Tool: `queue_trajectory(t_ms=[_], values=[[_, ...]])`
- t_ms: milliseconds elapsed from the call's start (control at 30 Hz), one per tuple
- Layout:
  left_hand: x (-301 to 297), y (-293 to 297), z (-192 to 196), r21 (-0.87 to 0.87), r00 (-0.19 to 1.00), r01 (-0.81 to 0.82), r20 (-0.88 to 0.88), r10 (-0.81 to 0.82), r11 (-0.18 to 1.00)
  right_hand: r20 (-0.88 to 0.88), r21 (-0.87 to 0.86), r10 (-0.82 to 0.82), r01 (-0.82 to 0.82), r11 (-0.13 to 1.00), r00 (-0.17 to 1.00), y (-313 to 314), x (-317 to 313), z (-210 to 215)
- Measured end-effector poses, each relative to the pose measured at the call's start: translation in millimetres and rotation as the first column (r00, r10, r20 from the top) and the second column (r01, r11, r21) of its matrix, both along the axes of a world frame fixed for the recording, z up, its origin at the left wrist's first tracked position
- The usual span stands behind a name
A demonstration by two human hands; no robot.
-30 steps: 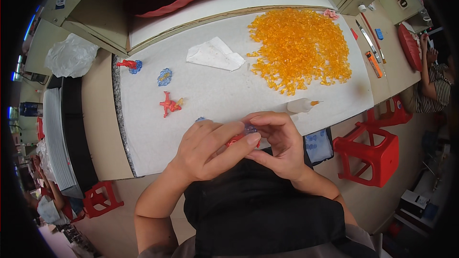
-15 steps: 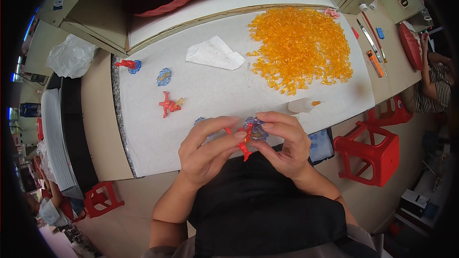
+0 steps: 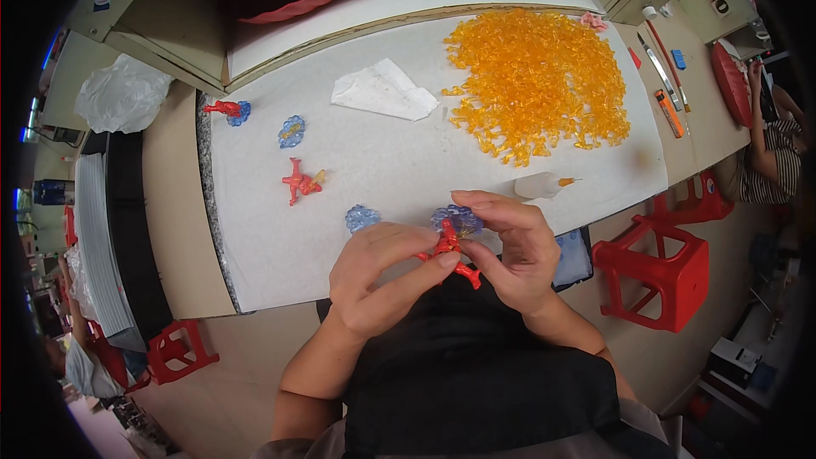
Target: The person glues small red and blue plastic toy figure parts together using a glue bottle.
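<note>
"By the near edge of the table (image 3: 172, 212), left hand (image 3: 382, 276) is pinching the red figure (image 3: 448, 242), right hand (image 3: 514, 251) is holding the blue piece (image 3: 463, 219) right beside it."

"Yeah, and if either grip's slipping, something's probably dropping lol."

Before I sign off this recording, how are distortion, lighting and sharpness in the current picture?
Head view: fisheye distortion bows the edges of the white paper sheet; head view: glints on translucent orange plastic pieces; head view: the small red plastic figure, partly covered by the left hand, lacks fine detail; head view: a blurry tan blotch, stain or lens smear unclear.
</note>
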State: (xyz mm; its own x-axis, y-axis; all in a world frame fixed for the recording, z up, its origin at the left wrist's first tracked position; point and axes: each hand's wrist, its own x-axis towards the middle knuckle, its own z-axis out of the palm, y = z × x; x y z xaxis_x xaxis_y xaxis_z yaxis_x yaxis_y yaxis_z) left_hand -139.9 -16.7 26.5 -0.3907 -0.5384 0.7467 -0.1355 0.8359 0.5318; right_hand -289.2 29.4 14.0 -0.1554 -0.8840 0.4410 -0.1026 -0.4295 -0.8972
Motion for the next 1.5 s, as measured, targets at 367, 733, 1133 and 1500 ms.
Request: queue_trajectory(t_ms=[367, 733, 1133, 1500], values=[[-4.2, 0.8, 3.1, -0.012, 1.0, 0.004, 0.019, -0.003, 1.0, 0.427, 0.137, 0.121, -0.197, 0.971, 0.896, 1.7, -0.1, 3.7], [-14.7, 5.8, -7.4, -0.003, 0.996, -0.027, -0.082, 0.026, 1.0, 0.606, 0.19, 0.103, -0.269, 0.944, 0.789, 3.9, 0.0, 1.4], [-20.8, 19.6, -7.2, 0.696, 0.951, 0.176, -0.303, 0.063, 0.696, 0.482, 0.217, -0.002, -0.116, 0.969, 0.876, 3.5, -1.0, 1.3], [-25.0, 19.1, -9.3, 0.795, 0.868, 0.357, -0.477, 0.141, 0.491, 0.43, 0.265, -0.02, -0.105, 0.958, 0.903, 1.1, -0.4, 4.3]])
